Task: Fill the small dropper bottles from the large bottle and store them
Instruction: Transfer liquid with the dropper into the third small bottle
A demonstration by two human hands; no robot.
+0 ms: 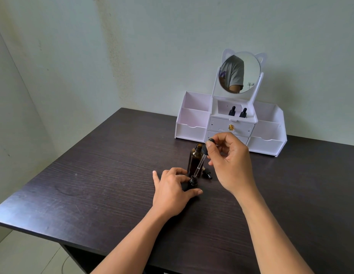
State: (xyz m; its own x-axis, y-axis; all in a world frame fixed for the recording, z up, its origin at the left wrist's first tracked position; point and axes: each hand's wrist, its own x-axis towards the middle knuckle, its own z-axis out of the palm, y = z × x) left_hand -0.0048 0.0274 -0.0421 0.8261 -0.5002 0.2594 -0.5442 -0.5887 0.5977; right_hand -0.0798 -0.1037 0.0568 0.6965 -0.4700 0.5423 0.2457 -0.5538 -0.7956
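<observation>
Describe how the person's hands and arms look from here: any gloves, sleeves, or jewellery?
Both arms are bare up to the bottom edge of the picture, with no sleeves showing. The left hand and right hand wear no gloves, and no rings, watch or bracelets are visible. The mirror reflects a grey short sleeve.

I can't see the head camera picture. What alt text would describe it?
A right hand holds a glass dropper with its tip at the mouth of a small dark bottle steadied by the left hand on a dark table. Behind: an open amber bottle, a white mirrored organizer.
</observation>
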